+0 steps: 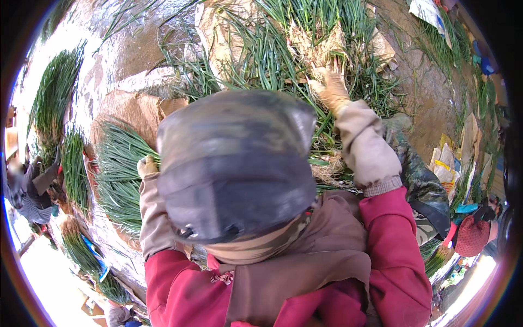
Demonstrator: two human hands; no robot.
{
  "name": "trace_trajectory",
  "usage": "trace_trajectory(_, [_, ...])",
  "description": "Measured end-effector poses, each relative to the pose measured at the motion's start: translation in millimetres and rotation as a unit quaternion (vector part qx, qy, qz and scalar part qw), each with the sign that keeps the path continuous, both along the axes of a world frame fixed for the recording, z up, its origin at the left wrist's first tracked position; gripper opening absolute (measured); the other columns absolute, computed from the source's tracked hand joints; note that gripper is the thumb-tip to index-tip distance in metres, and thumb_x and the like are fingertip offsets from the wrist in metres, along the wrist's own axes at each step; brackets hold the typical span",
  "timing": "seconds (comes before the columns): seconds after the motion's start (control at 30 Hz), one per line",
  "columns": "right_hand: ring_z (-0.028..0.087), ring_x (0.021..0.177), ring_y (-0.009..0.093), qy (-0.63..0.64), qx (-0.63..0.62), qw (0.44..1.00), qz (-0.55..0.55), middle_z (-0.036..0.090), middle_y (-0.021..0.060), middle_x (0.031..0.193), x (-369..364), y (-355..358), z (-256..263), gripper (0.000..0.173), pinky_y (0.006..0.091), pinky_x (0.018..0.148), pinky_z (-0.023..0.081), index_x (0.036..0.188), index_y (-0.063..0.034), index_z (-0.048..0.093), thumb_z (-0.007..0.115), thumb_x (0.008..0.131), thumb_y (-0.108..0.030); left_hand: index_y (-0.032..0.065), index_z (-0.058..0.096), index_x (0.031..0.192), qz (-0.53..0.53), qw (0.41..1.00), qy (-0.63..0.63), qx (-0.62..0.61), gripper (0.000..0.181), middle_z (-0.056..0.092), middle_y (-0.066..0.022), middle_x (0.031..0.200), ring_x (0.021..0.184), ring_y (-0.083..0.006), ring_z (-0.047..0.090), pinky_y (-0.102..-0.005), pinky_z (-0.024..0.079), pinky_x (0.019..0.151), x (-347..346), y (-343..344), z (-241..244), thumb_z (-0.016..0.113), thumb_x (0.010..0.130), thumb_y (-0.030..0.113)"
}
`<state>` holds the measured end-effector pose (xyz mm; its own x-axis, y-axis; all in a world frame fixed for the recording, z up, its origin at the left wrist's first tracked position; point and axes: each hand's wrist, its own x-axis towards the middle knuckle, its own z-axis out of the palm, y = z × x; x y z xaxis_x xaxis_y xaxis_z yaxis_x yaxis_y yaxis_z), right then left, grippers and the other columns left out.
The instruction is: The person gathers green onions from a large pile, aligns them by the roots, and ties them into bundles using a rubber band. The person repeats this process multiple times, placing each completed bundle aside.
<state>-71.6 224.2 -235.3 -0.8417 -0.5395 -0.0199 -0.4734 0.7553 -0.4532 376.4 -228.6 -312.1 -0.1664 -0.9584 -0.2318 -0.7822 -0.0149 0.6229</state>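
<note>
My left hand (147, 166), in a pale glove, is against the leaves of a thick bunch of green onions (118, 175) on the left; the cap's edge hides part of the leaves, and its grip is unclear. My right hand (330, 90), in a yellowish glove, reaches forward with thumb and fingers spread at the pale roots of a big heap of green onions (322, 45). More onions with pale roots (330, 167) lie below my right forearm. A camouflage cap with a dark back (237, 163) covers the middle of the view and hides the ground beneath it.
Brown sacking (122, 108) lies under the left bunch, and a torn paper sheet (222, 41) by the heap. Other bunches (57, 94) stand along the far left. The ground (433, 94) is wet and muddy. People (36, 192) are at both edges. Printed bags (445, 167) lie to the right.
</note>
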Motion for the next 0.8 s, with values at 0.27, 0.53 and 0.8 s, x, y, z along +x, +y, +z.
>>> trace_trajectory(0.27, [0.043, 0.113, 0.034, -0.105, 0.244, 0.919, 0.290, 0.040, 0.0233, 0.124, 148, -23, 28, 0.063, 0.0434, 0.093, 0.035, 0.130, 0.0027, 0.028, 0.050, 0.080, -0.029, 0.0060, 0.058, 0.100, -0.218, 0.930, 0.231, 0.187, 0.024, 0.059, -0.0109, 0.096, 0.088, -0.0185, 0.056, -0.0324, 0.045, 0.080, -241, 132, 140, 0.053, 0.084, 0.022])
trace_trajectory(0.53, [0.057, 0.092, 0.024, -0.270, 0.027, 0.961, -0.054, 0.061, 0.0149, 0.096, 0, -21, 14, 0.029, 0.0317, 0.087, 0.042, 0.103, -0.0060, 0.057, 0.043, 0.078, -0.003, 0.0065, 0.053, 0.116, -0.599, 0.757, 0.181, 0.185, 0.028, 0.055, -0.0097, 0.111, 0.102, -0.0206, 0.052, -0.0288, 0.040, 0.091, -370, 218, 111, 0.047, 0.090, 0.017])
trace_trajectory(0.8, [0.058, 0.088, 0.034, -0.219, 0.252, 0.942, 0.041, 0.060, 0.0202, 0.090, -43, -29, -48, 0.033, 0.0399, 0.078, 0.045, 0.096, -0.0047, 0.059, 0.057, 0.079, -0.033, 0.0126, 0.057, 0.111, -0.781, 0.618, 0.040, -0.083, 0.030, 0.053, -0.0071, 0.120, 0.124, -0.0242, 0.036, -0.0439, 0.024, 0.104, -341, 243, 34, 0.054, 0.083, 0.022])
